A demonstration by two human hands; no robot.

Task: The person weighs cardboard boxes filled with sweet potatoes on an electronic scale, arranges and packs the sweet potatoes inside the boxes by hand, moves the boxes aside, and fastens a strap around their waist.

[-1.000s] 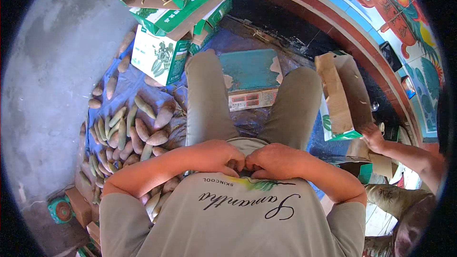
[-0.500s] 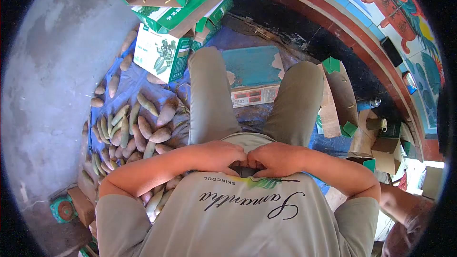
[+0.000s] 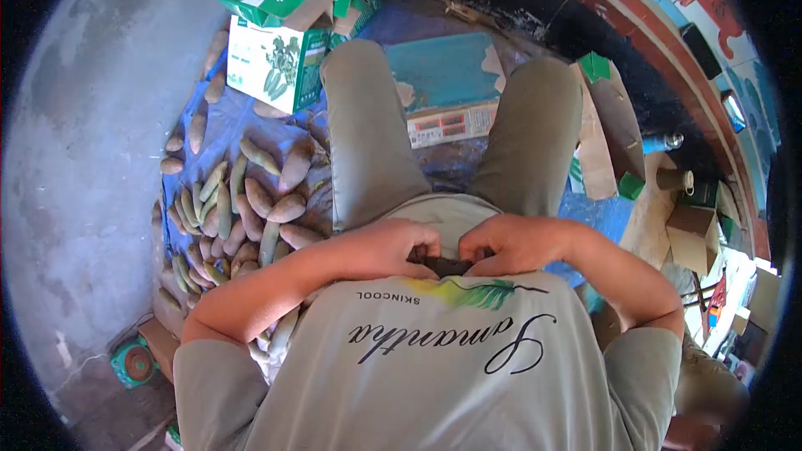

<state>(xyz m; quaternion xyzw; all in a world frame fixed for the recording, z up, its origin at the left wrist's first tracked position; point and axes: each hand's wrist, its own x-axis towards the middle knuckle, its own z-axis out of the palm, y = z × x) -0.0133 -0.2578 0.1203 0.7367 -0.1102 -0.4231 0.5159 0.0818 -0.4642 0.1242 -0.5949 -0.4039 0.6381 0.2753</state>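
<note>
Both hands are in front of the belly, over the front of a grey T-shirt (image 3: 451, 342) with printed lettering. My left hand (image 3: 386, 249) has its fingers curled, with thumb and fingertips close together. Curled in the same way, my right hand (image 3: 520, 242) faces it across a small gap. A small dark patch (image 3: 449, 266) shows between the fingertips; whether it is an object or shadowed cloth is unclear. Below the hands, the hem of the shirt lies over grey-brown trousers (image 3: 368, 142), the knees bent and spread.
Brown tubers (image 3: 286, 208) and long green vegetables (image 3: 224, 210) lie on a blue sheet (image 3: 234, 121) at left. Green-and-white cartons (image 3: 266, 63) are stacked beyond. A worn blue box (image 3: 443, 67) sits between the knees, an open carton (image 3: 614, 129) at right. Another person (image 3: 710, 384) is at lower right.
My hands have drawn slightly apart, and the dark patch between them shows more. The view has tilted, so the cartons and blue box sit higher in the picture.
</note>
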